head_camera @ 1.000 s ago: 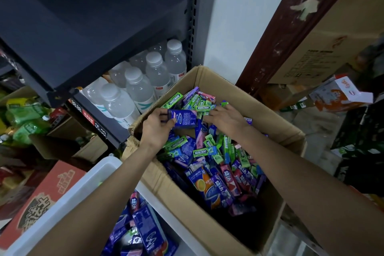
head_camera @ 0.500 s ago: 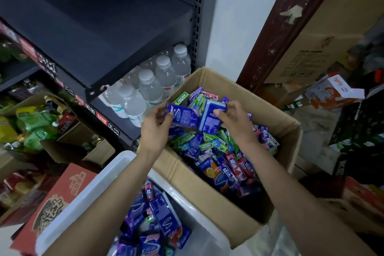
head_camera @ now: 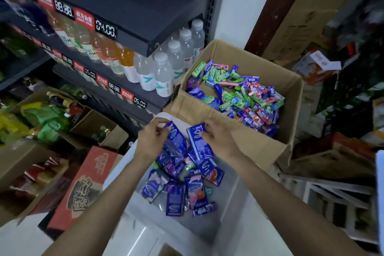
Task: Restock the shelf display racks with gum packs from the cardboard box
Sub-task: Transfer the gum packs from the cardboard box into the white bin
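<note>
Left pack: we see a blue gum pack (head_camera: 176, 141) pinched in the left hand (head_camera: 152, 141), fingers curled on its upper edge, held over the white bin (head_camera: 226, 214).
Right pack: a second blue gum pack (head_camera: 200, 144) sits in the right hand (head_camera: 220, 141), thumb and fingers closed on its top corner, also above the bin and just beside the first pack.
Bin contents: we count a loose heap of blue and purple gum packs (head_camera: 182, 185) lying on the bin's floor, under both hands.
Cardboard box: the open cardboard box (head_camera: 259, 147) stands just beyond the bin, its near wall touching the bin's far rim; mixed green, blue and pink gum packs (head_camera: 239, 93) cover its bottom.
Shelf: beyond the bin and to the left of the box we see the dark shelf (head_camera: 149, 97) with clear water bottles (head_camera: 164, 75) and price tags (head_camera: 105, 29) along its edges.
Red carton: a red printed carton (head_camera: 87, 185) lies left of the bin.
</note>
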### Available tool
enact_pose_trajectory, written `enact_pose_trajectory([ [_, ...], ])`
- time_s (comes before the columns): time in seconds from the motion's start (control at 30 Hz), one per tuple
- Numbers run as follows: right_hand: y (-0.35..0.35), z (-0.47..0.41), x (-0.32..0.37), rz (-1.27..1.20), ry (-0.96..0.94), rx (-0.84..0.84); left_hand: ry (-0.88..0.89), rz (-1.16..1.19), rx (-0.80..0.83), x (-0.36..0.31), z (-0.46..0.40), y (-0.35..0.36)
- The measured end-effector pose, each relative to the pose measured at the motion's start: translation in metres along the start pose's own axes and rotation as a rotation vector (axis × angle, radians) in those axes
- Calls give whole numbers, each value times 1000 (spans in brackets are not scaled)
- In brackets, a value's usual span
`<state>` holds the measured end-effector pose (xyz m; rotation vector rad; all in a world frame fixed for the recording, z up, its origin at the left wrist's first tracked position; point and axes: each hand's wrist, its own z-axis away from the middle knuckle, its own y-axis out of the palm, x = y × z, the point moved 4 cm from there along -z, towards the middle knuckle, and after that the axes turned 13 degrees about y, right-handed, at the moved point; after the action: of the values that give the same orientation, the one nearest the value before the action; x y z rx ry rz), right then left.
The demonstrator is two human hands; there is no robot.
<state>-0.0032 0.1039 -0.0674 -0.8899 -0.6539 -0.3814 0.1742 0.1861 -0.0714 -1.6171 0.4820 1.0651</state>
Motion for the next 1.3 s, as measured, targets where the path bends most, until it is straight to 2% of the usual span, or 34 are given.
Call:
enact_pose_trajectory([
  [0.1, 32, 5, -18, 242, 83, -3, -23, -141, 166, 18, 10, 16],
  [0.23, 61, 10, -41, 420, 139, -32, -54, -123, 348, 38, 21, 31],
  [0.37, 64, 16, -45, 455, 101, -95, 0, -230, 460, 46, 29, 36],
  [0.47, 46, 21, -33, 343, 36, -112, 59, -287, 374, 38, 25, 33],
  [0.63, -18, 31, -2, 81, -84, -256, 228, -98, 142, -30, -2, 26],
  [0.77, -78, 15, 6, -17, -118, -402, 368, 39, 104, -91, -35, 36],
  [0.9, -127, -27, -6, -48, -74, -448, 382, -4, 111, -123, -91, 64],
  [1.0, -154, -73, -17, 32, -25, -410, 302, -105, 151, -124, -142, 96],
  [1.13, -165, -142, -35, 191, 60, -246, 146, -244, 251, -99, -200, 147],
  [1.3, -158, -209, -51, 408, 80, -84, -92, -358, 386, -56, -224, 188],
])
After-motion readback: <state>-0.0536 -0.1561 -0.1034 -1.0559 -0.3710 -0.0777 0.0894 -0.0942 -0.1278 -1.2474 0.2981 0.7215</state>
